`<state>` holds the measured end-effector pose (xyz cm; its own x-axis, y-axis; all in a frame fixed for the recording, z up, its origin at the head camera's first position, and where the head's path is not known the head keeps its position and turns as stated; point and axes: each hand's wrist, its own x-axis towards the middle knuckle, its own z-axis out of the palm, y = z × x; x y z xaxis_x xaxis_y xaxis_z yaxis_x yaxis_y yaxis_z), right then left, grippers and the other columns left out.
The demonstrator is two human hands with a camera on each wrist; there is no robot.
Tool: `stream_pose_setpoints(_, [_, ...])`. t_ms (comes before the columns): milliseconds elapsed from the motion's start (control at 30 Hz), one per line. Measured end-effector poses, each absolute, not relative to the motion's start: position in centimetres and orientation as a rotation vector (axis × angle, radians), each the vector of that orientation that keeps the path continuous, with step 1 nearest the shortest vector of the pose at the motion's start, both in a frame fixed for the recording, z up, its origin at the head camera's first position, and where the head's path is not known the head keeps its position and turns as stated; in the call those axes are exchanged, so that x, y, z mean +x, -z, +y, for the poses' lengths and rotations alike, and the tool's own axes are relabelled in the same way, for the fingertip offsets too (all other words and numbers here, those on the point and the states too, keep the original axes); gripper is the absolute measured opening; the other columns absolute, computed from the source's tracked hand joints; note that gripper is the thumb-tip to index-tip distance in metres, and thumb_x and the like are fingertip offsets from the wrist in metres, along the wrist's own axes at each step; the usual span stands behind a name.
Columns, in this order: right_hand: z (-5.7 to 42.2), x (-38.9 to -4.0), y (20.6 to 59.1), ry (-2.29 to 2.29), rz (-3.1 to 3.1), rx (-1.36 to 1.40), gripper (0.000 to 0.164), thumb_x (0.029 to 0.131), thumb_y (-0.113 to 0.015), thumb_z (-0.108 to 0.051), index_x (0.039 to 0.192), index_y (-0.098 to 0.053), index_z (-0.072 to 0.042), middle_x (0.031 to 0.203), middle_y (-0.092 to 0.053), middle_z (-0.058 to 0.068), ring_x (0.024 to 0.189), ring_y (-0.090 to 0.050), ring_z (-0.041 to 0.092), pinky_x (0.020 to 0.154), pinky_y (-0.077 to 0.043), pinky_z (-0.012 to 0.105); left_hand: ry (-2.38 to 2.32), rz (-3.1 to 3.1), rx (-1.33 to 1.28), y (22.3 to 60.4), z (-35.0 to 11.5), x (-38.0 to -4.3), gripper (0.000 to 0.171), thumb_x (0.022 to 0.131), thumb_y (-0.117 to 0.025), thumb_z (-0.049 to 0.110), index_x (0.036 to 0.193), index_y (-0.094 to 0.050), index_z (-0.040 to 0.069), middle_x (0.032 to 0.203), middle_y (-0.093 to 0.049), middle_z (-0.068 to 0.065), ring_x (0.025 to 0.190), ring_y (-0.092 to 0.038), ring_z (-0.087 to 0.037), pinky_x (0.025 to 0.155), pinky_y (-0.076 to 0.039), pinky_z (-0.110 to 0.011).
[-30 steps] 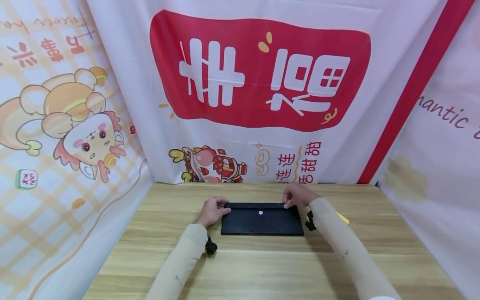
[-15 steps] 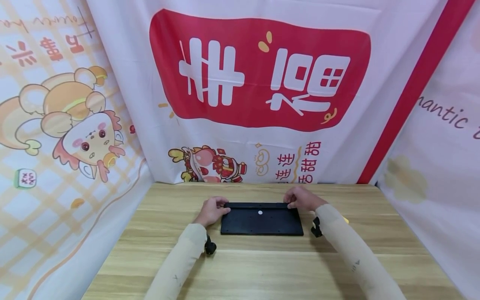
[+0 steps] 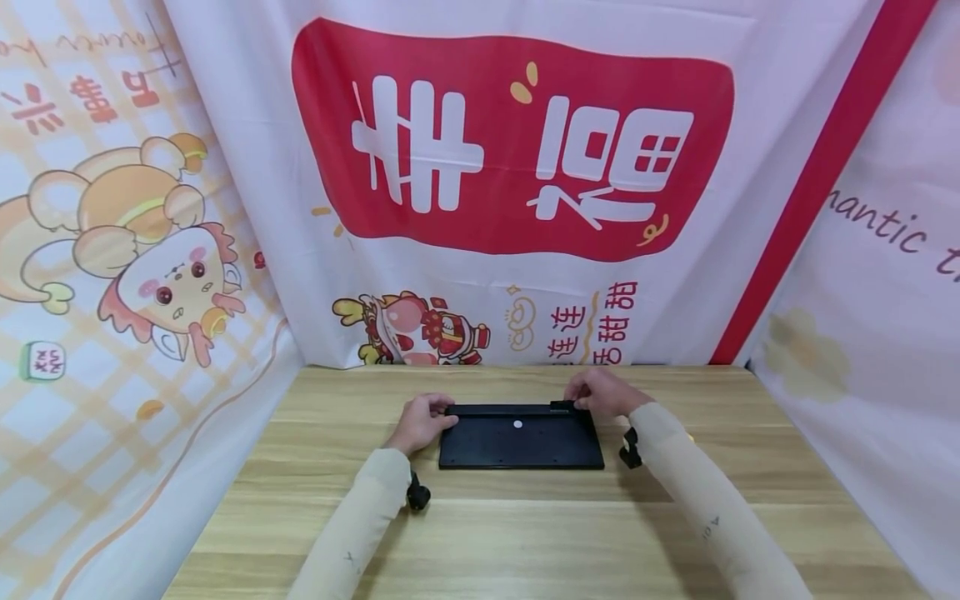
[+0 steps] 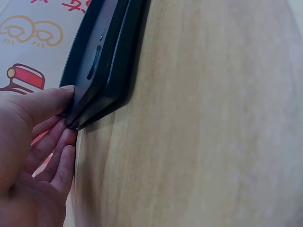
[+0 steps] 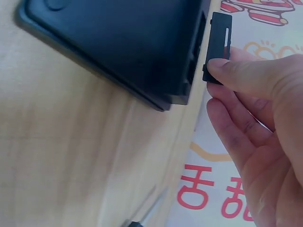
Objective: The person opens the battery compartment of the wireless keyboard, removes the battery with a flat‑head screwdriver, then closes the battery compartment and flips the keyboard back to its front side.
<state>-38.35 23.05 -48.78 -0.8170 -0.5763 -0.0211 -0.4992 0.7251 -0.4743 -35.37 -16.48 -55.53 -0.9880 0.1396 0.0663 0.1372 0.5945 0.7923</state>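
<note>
A black keyboard (image 3: pixel 521 446) lies face down on the wooden table, its raised ridge along the far edge and a round white sticker near it. At its far left corner my left hand (image 3: pixel 420 423) grips the ridge, thumb on top and fingers beneath, as the left wrist view shows. My right hand (image 3: pixel 607 393), at the far right corner, pinches a small black battery cover (image 5: pixel 218 45) between thumb and fingers. In the right wrist view the cover has small side tabs and a long slot, and stands apart from the ridge's end. The keys are hidden underneath.
A screwdriver (image 5: pixel 152 205) lies on the table to the right of the keyboard; its yellow part (image 3: pixel 692 438) barely shows past the right sleeve. Printed cloth (image 3: pixel 517 317) hangs right behind the table's far edge, with more cloth on both sides.
My right hand has shifted slightly right along the ridge, and the battery cover now shows raised at its right end in the fingers. My left hand keeps its grip on the keyboard.
</note>
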Motion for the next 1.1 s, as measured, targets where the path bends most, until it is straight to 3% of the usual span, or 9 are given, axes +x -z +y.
stream_pose_setpoints(467, [22.7, -40.5, 47.0, 0.637, 2.786, -0.828, 0.020, 0.094, -0.071, 0.006, 0.102, -0.081, -0.009, 0.099, -0.079, 0.005, 0.090, -0.070, 0.014, 0.083, -0.062, 0.037, -1.390, 2.825, 0.270, 55.7, -16.6, -35.2, 0.027, 0.096, -0.079, 0.015, 0.123, -0.076, 0.009, 0.121, -0.075, -0.009, 0.114, -0.069, -0.026, 0.103, -0.058, -0.047])
stream_pose_setpoints(800, [22.7, -42.2, 49.3, 0.703, 2.792, -0.733, 0.020, 0.095, -0.070, 0.005, 0.103, -0.081, -0.010, 0.101, -0.079, 0.004, 0.095, -0.070, 0.016, 0.087, -0.061, 0.038, -1.401, 2.816, 0.263, 55.8, -16.5, -35.3, 0.028, 0.096, -0.079, 0.016, 0.123, -0.076, 0.010, 0.123, -0.075, -0.009, 0.117, -0.069, -0.027, 0.105, -0.057, -0.047])
stream_pose_setpoints(1100, [22.8, -42.6, 51.3, 0.766, 2.770, -0.622, 0.019, 0.094, -0.070, 0.002, 0.102, -0.079, -0.013, 0.098, -0.076, 0.003, 0.089, -0.066, 0.016, 0.081, -0.057, 0.035, -1.430, 2.812, 0.256, 55.8, -16.7, -35.3, 0.026, 0.096, -0.079, 0.015, 0.122, -0.077, 0.011, 0.122, -0.075, -0.009, 0.116, -0.068, -0.027, 0.104, -0.057, -0.049])
